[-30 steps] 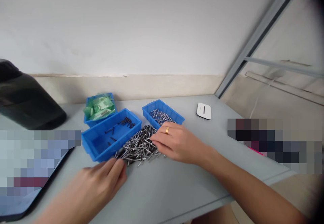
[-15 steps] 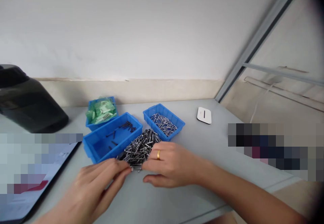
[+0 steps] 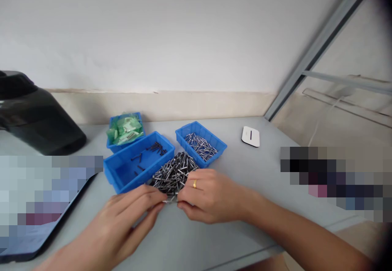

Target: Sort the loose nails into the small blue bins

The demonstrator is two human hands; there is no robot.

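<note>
A heap of mixed black and silver screws [image 3: 173, 173] lies on the grey table in front of me. At its near edge, my left hand [image 3: 131, 211] pinches a silver screw [image 3: 166, 201] between thumb and fingertips. My right hand [image 3: 208, 197], with a gold ring, has thumb and fingers closed at the heap's right edge; whatever is between them is hidden. Behind the heap on the left, a blue bin [image 3: 139, 162] contains several dark screws. Another blue bin [image 3: 200, 143], behind on the right, contains many silver screws.
A third blue bin [image 3: 110, 143] at the back left holds a green plastic bag [image 3: 126, 128]. A dark bottle [image 3: 45, 119] stands at far left, above a partly blurred screen-like slab [image 3: 61, 218]. A white device [image 3: 250, 136] lies right; a metal frame [image 3: 294, 81] rises beyond.
My right thumb has come up against the fingers, closing that hand. My left hand keeps its pinch at the heap's near edge. The whole view has shifted slightly.
</note>
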